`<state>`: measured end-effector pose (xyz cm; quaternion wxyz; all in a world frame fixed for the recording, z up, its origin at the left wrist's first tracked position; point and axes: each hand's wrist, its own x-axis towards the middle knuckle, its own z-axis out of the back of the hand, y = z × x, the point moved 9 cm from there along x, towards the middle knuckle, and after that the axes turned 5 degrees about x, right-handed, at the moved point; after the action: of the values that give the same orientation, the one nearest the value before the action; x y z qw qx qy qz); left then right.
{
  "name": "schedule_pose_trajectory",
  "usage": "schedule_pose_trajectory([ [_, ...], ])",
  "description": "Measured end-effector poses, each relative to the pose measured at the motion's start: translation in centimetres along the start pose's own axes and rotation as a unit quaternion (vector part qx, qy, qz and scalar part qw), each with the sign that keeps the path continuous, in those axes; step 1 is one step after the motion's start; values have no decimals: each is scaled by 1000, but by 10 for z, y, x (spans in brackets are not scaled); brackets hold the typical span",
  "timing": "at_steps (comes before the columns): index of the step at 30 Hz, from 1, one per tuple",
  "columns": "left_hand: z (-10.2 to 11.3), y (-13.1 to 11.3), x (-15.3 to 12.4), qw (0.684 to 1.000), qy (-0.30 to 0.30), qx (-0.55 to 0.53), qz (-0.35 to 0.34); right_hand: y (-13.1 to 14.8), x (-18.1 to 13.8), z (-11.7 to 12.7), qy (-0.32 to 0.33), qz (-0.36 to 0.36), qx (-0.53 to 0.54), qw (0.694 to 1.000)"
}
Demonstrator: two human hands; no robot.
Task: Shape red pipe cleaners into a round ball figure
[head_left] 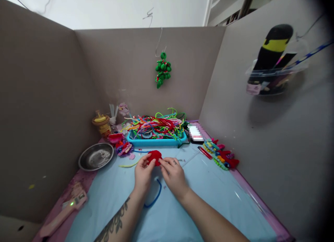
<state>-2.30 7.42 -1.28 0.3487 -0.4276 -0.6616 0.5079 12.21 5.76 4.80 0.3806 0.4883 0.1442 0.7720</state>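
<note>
Partition: gray panels, L, back and R (146, 78), enclosing the work area.
Surface: lt. blue cover (216, 196) w/ pink edges showing at both sides.
Tray: blue, rectang. (156, 143), at back ctr.; heaped w/ multicol. fuzzy stems (161, 123), some over the rim.
L hand: (144, 170) front ctr.; grip closed on L side of red pc., thumb nearest camera.
R hand: (176, 174) opp. L; grip pinching R edge of same pc. w/ fingertips.
Glue gun: pink (62, 214), near L edge, green light lit.
Bowl: metal, round (87, 156), L side, behind glue gun; small whitish bits inside.
Wall holder: clear (273, 73), on R panel, w/ assorted tools.
Fuzzy pcs.: multicol., grouped (221, 155), R edge.
Hanging pc.: green w/ red bits (163, 70), on back panel, above tray.
Cup: yellow/brown (104, 125), back L, behind bowl.
Phone: (195, 133) just R of tray, screen lit, pixelated.
Red pc.: fuzzy (154, 156), between both hands, in front of tray.
Blue stem: curved (159, 195), loose, betw. forearms.
</note>
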Motion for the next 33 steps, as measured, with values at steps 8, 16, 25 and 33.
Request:
schedule_pose_trajectory([
  [8, -7, -1, -3, 999, 27, -18, 1, -24, -3, -7, -24, -97, 109, 989],
  [16, -6, 0, -2, 999, 33, -14, 1, -64, -14, -27, -49, -228, 294, 927],
  [25, -16, 7, -7, 997, 71, 14, -4, -76, -17, -35, -76, -287, 415, 860],
  [33, -29, 10, -13, 992, 122, 17, -3, -77, -23, -19, -139, -279, 300, 902],
])
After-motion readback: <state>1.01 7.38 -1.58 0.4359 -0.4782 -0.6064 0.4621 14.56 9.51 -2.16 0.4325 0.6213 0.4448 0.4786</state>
